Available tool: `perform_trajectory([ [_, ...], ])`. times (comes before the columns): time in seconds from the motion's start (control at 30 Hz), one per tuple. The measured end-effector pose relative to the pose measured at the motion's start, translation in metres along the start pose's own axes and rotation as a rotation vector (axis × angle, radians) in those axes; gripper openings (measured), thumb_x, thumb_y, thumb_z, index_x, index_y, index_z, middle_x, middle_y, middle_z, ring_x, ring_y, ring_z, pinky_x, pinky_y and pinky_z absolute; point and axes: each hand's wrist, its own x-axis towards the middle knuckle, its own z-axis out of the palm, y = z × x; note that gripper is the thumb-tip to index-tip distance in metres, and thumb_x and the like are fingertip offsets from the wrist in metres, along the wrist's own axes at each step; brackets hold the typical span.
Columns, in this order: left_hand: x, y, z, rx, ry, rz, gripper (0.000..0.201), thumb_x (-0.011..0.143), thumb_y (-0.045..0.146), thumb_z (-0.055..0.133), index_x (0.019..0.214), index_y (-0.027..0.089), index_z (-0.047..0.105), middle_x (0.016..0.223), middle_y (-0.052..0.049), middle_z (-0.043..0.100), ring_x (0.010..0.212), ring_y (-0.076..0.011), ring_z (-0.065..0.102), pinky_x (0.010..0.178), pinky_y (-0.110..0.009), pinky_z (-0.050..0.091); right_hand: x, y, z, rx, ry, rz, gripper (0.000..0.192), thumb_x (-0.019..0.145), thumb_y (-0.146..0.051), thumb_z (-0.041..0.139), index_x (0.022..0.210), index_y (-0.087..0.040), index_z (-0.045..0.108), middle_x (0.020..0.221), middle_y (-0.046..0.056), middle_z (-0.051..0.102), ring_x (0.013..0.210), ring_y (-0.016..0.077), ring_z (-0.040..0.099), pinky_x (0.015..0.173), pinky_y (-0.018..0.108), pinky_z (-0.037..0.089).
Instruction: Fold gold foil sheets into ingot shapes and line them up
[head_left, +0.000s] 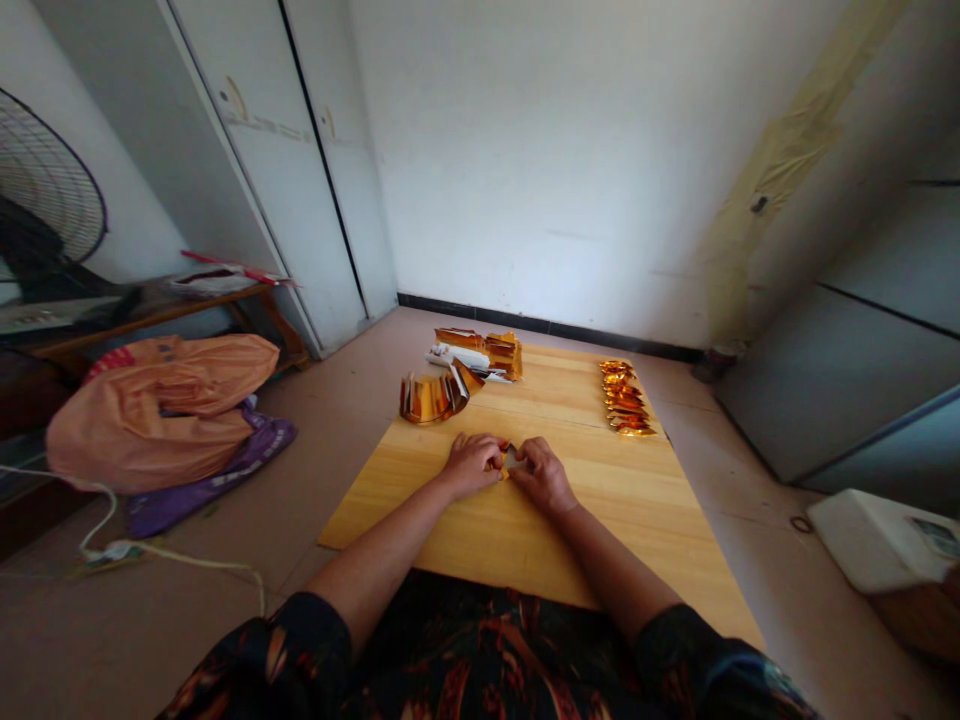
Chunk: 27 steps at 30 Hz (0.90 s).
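My left hand (471, 465) and my right hand (541, 475) meet at the middle of a light wooden table (525, 540). Between their fingertips they pinch a small piece of gold foil paper (508, 458), mostly hidden by the fingers. A curled stack of gold foil sheets (433, 396) lies at the far left of the table. Behind it sits a pile of gold and white paper packs (480, 354). A row of several folded gold pieces (626, 400) runs along the far right side of the table.
An orange bag (161, 405) on purple cloth lies on the floor at left, by a fan (45, 200) and a low bench. A white cable (180, 560) trails over the floor. White cupboard doors stand behind. A white box (877, 535) sits at right.
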Motion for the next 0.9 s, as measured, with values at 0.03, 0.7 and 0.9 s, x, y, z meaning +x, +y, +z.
perform_trajectory([
  [0.03, 0.000, 0.000, 0.000, 0.003, 0.003, 0.005, 0.007, 0.073, 0.026, 0.063, 0.079, 0.023, 0.060, 0.122, 0.001, 0.059, 0.117, -0.0222, 0.047, 0.104, -0.045, 0.025, 0.000, -0.001, 0.000, -0.013, -0.023, 0.009, 0.011, 0.068, -0.014, 0.056, 0.077, -0.020, 0.052, 0.082, 0.000, 0.050, 0.070, 0.0126, 0.049, 0.062, 0.022, 0.041],
  [0.7, -0.002, -0.004, -0.002, 0.113, 0.003, 0.108, 0.054, 0.075, 0.031, 0.060, 0.128, 0.030, 0.049, 0.132, -0.003, 0.055, 0.123, -0.0250, 0.043, 0.103, -0.042, 0.027, 0.002, -0.013, -0.006, -0.485, -0.244, 0.011, 0.027, 0.085, -0.016, 0.050, 0.108, -0.021, 0.063, 0.105, 0.010, 0.060, 0.093, 0.0208, 0.051, 0.082, 0.031, 0.043],
  [0.9, -0.001, -0.006, -0.003, 0.127, 0.000, 0.155, 0.053, 0.076, 0.032, 0.059, 0.128, 0.030, 0.051, 0.133, -0.002, 0.054, 0.124, -0.0248, 0.043, 0.105, -0.042, 0.028, 0.003, -0.019, -0.012, -0.618, -0.314, -0.081, 0.027, 0.088, -0.019, 0.048, 0.112, -0.021, 0.061, 0.112, 0.010, 0.061, 0.092, 0.0222, 0.050, 0.074, 0.031, 0.041],
])
